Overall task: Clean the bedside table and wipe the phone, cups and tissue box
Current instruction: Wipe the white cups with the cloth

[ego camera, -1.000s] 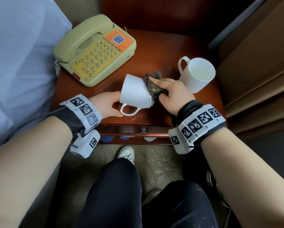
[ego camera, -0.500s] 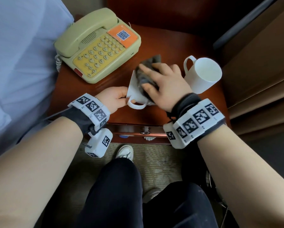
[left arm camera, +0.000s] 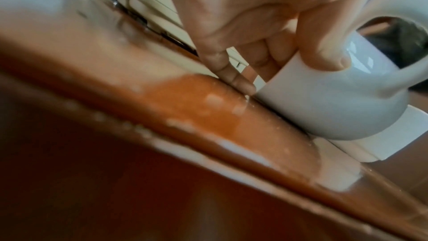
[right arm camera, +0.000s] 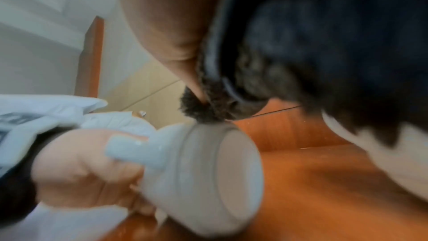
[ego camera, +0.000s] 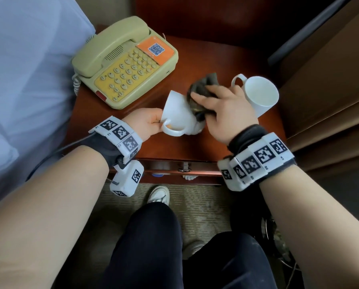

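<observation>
A white cup (ego camera: 176, 115) lies tipped on its side at the front of the red-brown bedside table (ego camera: 197, 57). My left hand (ego camera: 147, 124) pinches its rim beside the handle, thumb on the outside (left arm camera: 324, 49). My right hand (ego camera: 222, 109) holds a bunched dark grey cloth (ego camera: 201, 88) and presses it on the cup's upper side near the base (right arm camera: 208, 171). In the right wrist view the cloth (right arm camera: 301, 61) fills my palm. A second white cup (ego camera: 259, 94) stands upright just right of my right hand. The beige phone (ego camera: 122, 65) sits at the back left.
A bed with a pale sheet (ego camera: 28, 80) borders the table on the left. Brown panels (ego camera: 330, 80) rise close on the right. A drawer front with a metal pull (ego camera: 184, 170) faces me below the table edge, above my knees and shoes.
My right hand has slid the cloth from the cup's base end up over its far side. The left hand keeps its hold and the cup has turned slightly.
</observation>
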{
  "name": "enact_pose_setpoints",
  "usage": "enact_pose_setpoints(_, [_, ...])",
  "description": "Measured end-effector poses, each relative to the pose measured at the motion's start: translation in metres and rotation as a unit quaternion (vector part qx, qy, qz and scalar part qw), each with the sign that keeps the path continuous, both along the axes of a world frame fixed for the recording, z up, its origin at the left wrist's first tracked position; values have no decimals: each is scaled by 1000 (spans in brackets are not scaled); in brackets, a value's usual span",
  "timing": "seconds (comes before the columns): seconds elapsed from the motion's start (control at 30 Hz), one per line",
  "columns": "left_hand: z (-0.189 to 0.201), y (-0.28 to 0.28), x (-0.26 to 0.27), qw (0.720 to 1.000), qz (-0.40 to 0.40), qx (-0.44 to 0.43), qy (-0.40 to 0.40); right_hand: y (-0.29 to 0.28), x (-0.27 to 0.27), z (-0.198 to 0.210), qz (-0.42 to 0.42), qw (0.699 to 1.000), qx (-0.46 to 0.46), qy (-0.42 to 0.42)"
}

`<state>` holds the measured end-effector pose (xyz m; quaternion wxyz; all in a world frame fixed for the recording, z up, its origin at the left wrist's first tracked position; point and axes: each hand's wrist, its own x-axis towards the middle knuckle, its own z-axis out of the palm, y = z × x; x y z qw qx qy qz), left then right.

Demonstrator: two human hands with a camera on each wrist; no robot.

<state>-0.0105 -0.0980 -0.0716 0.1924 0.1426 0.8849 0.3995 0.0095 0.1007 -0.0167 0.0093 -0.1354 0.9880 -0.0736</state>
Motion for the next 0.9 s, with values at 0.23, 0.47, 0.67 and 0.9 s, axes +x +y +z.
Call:
enact_pose_setpoints(0.23, [2, -2, -2, 1000, -13, 21, -2, -17, -22, 0, 33, 995, -18, -94])
enact_pose_setpoints(0.47, [2, -3, -5, 1000, -25, -12, -14, -4, -29, -1, -96, 965, -116, -213])
enact_pose_setpoints(0.67, [1, -2, -4, 1000, -28, 6, 7, -8, -23, 2, 147, 986, 24, -72])
enact_pose_setpoints(0.9, [2, -1, -4, 999, -23, -23, 5, -19, -60, 6, -89, 962, -76, -247])
